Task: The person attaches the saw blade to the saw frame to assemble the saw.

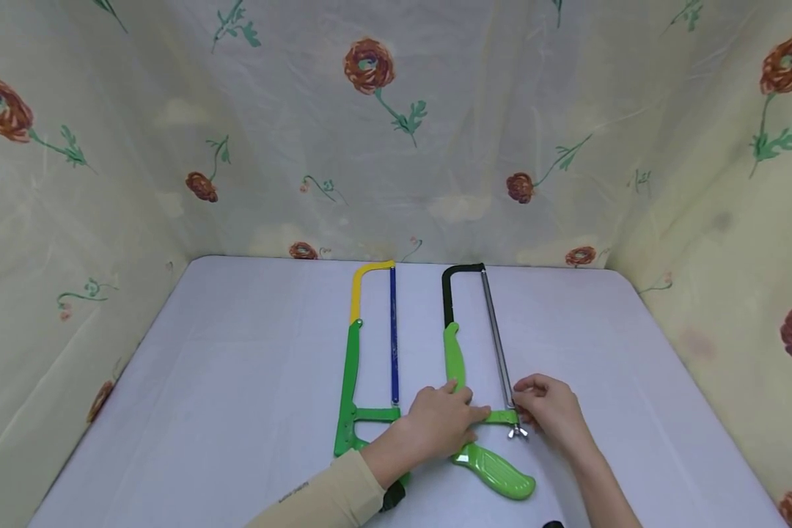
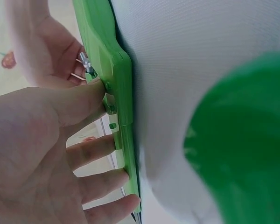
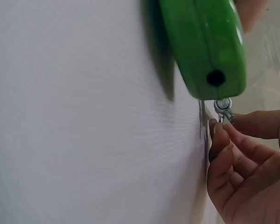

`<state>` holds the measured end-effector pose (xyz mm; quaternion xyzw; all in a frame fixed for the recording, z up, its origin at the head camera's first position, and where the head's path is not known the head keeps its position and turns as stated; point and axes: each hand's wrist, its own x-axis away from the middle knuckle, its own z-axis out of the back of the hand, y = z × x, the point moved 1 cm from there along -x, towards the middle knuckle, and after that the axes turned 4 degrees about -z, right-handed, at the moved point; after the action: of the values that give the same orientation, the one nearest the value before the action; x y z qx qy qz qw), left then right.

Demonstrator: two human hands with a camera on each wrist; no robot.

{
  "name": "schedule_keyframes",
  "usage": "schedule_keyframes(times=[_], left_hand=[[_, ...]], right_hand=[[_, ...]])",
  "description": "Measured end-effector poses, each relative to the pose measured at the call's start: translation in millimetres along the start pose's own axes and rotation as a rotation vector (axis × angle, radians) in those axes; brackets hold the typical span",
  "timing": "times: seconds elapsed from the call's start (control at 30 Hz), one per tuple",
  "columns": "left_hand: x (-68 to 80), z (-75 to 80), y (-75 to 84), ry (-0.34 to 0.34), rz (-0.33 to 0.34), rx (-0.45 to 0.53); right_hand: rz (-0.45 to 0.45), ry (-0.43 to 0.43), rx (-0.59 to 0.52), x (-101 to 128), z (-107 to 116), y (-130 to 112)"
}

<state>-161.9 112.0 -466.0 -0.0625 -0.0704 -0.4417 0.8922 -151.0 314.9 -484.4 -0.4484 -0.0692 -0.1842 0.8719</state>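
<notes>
A light-green hacksaw (image 1: 501,473) with a black front bow lies on the white table, its grey blade (image 1: 497,337) to the right. My left hand (image 1: 442,418) holds its frame down where the crossbar (image 1: 501,417) branches off. In the left wrist view, the thumb and fingertips rest along the green frame (image 2: 119,88). At the blade's lower end my right hand (image 1: 554,411) pinches with thumb and curled fingers, just above the wing nut (image 1: 518,433). The right wrist view has the thumb (image 3: 259,123) right by the wing nut (image 3: 223,105), partly behind the green handle (image 3: 210,51).
To the left lies a second hacksaw (image 1: 347,367), darker green with a yellow bow and a blue blade (image 1: 394,334); my left forearm (image 1: 343,488) covers part of its handle. A small black object (image 1: 553,524) shows at the bottom edge. Flower-patterned curtains (image 1: 435,183) enclose the table.
</notes>
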Motion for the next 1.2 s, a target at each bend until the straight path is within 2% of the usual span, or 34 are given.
schedule_keyframes(times=[0.17,0.53,0.83,1.2], left_hand=[[0.1,0.1,0.7,-0.002,0.002,0.007],[0.6,0.0,0.9,0.02,0.005,0.025],[-0.4,0.7,1.9,-0.007,0.035,0.038],[2.1,6.6,3.2,-0.025,0.038,0.049]], right_hand=[[-0.003,-0.006,0.051,5,2,0],[-0.014,-0.087,0.02,15,9,5],[0.0,-0.143,0.019,18,11,7],[0.02,-0.207,0.031,24,14,11]])
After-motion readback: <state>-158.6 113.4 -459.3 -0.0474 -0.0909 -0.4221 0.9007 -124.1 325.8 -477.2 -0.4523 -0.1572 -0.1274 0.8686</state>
